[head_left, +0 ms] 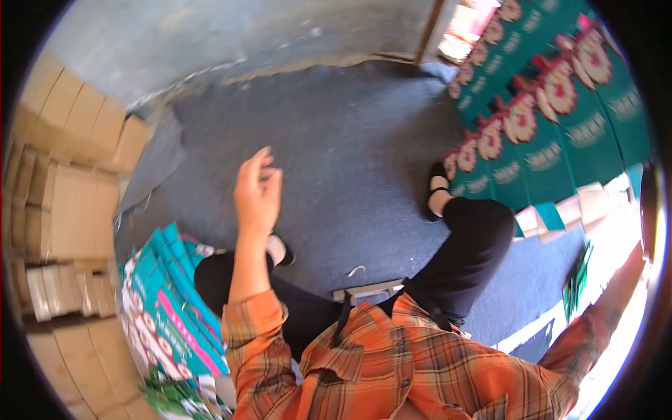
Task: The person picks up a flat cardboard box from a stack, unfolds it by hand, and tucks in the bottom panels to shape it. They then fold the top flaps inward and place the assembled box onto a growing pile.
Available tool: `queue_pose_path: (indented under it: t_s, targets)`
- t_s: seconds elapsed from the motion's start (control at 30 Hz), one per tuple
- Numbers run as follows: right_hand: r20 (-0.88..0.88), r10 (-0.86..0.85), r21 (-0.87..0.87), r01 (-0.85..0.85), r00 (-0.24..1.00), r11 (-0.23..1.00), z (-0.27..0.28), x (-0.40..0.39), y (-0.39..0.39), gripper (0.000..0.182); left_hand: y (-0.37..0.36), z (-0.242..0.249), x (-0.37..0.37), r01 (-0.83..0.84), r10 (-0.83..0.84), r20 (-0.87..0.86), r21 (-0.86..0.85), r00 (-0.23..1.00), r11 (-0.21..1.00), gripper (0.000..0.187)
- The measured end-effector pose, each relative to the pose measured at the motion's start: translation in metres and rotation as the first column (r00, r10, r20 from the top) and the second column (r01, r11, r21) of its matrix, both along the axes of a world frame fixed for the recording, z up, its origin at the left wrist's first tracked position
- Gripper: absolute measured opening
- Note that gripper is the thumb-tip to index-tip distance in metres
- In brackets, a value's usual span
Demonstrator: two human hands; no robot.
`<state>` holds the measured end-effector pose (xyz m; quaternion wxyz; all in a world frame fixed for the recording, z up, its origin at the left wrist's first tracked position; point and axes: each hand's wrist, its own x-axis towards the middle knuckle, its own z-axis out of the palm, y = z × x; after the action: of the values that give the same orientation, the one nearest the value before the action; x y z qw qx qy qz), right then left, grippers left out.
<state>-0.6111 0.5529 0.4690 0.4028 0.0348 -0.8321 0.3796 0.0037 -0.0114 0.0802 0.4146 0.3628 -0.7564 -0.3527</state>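
My left hand point(257, 192) is raised in the air over the blue carpet point(350, 154), fingers loosely spread and holding nothing. Its orange plaid sleeve is rolled at the elbow. Below and left of it lies a leaning stack of flat teal printed cartons point(171, 301). My right arm in the plaid sleeve point(595, 322) stretches toward the bright right edge, where the hand is lost in glare and the frame's rim. Flat green pieces point(577, 276) stand near that arm. My legs in black trousers and black shoes point(437, 192) are spread on the carpet.
A wall of stacked teal cartons with red-and-white prints point(553, 119) fills the upper right, with small loose boxes point(574, 210) at its foot. Brown cardboard boxes point(63, 196) are piled along the left. A concrete floor point(210, 35) lies beyond the carpet.
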Motion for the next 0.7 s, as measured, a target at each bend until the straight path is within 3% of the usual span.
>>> queue_pose_path:
  t_s: [0.07,0.13,0.17,0.23,0.27,0.33,0.37,0.4,0.47,0.53,0.63,0.67,0.7]
  targets:
    - [-0.407,0.011,0.361,0.150,0.913,0.920,-0.044,0.143,-0.109,0.041,0.002,0.003,-0.003,-0.004,0.004,0.006,0.025,1.000,1.000,0.040]
    - [-0.277,0.321,0.316,-0.229,0.906,0.921,-0.066,0.212,-0.171,0.041,0.000,-0.002,-0.004,0.018,-0.018,-0.002,0.002,1.000,1.000,0.037]
    - [-0.258,0.367,0.309,-0.284,0.894,0.908,-0.080,0.226,-0.195,0.041,0.001,0.001,-0.004,0.028,-0.028,0.005,-0.008,1.000,1.000,0.037]
    - [-0.164,0.636,0.455,-0.515,0.754,0.727,-0.119,0.242,-0.233,0.050,-0.001,0.006,-0.001,0.042,-0.038,0.054,-0.079,0.998,0.996,0.033]
    - [-0.152,0.661,0.449,-0.544,0.735,0.708,-0.146,0.228,-0.245,0.050,-0.003,0.008,0.002,0.058,-0.054,0.041,-0.111,0.998,0.992,0.032]
    - [0.202,0.799,0.737,-0.625,0.567,0.257,-0.217,0.193,-0.269,0.039,-0.006,0.021,0.018,0.022,-0.021,0.016,-0.070,1.000,0.997,0.031]
    - [0.423,0.756,0.415,-0.848,0.500,0.329,-0.237,0.243,-0.309,0.031,-0.006,0.030,0.026,0.015,-0.016,-0.024,-0.034,1.000,0.999,0.031]
    - [0.459,0.843,0.249,-0.952,0.280,0.180,-0.268,0.255,-0.332,0.028,-0.004,0.042,0.042,-0.046,0.047,-0.050,0.009,0.998,0.999,0.029]
    - [0.721,0.680,0.101,-0.991,0.132,0.086,-0.302,0.284,-0.365,0.028,-0.010,0.044,0.083,-0.153,0.173,-0.168,0.125,0.970,0.980,0.030]
    - [0.750,0.659,-0.091,-0.996,-0.058,0.017,-0.361,0.281,-0.380,0.028,-0.004,0.047,0.133,-0.254,0.342,-0.298,0.299,0.891,0.920,0.035]
    - [0.792,0.600,-0.113,-0.993,-0.113,-0.037,-0.415,0.283,-0.385,0.030,0.010,0.011,0.218,-0.596,0.669,-0.172,0.334,0.723,0.730,0.038]
    - [0.795,0.594,-0.122,-0.992,-0.124,-0.044,-0.421,0.282,-0.384,0.030,0.017,-0.019,0.257,-0.708,0.763,-0.108,0.310,0.637,0.635,0.039]
    - [0.843,0.535,-0.035,-0.998,-0.057,-0.051,-0.427,0.281,-0.381,0.030,0.032,-0.046,0.295,-0.801,0.862,-0.021,0.360,0.506,0.478,0.043]
